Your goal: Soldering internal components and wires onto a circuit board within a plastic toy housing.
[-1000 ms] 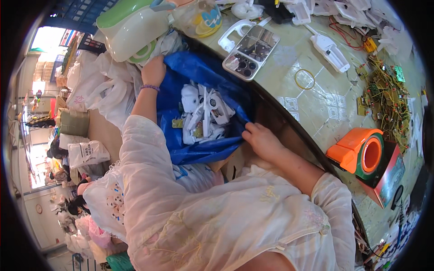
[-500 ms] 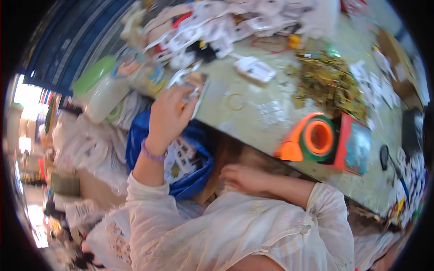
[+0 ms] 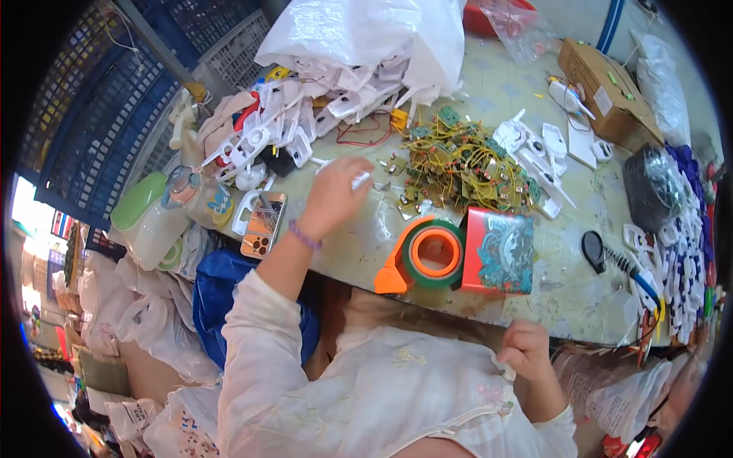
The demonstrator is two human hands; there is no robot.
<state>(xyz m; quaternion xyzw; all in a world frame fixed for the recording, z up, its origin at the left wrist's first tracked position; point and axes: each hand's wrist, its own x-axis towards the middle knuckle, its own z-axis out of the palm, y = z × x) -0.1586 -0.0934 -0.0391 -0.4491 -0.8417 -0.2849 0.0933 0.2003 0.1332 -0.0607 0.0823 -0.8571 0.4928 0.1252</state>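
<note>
Left hand (image 3: 336, 200) grasps white piece (image 3: 360, 180) over table (image 3: 563, 294). From it: white casings (image 3: 256, 141) piled toward twelve o'clock, circuit boards (image 3: 473, 169) heaped at three. Much seemingly left; finished share unclear. Right hand (image 3: 528, 351) curled, cannot tell if empty.

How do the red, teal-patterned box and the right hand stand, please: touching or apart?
Apart: the head view shows pale-green tabletop between the box and right hand.

Left grip (image 3: 336, 195) curls well forward; right grip (image 3: 527, 349), loosely curled, nears the torso (image 3: 397, 382).
</note>
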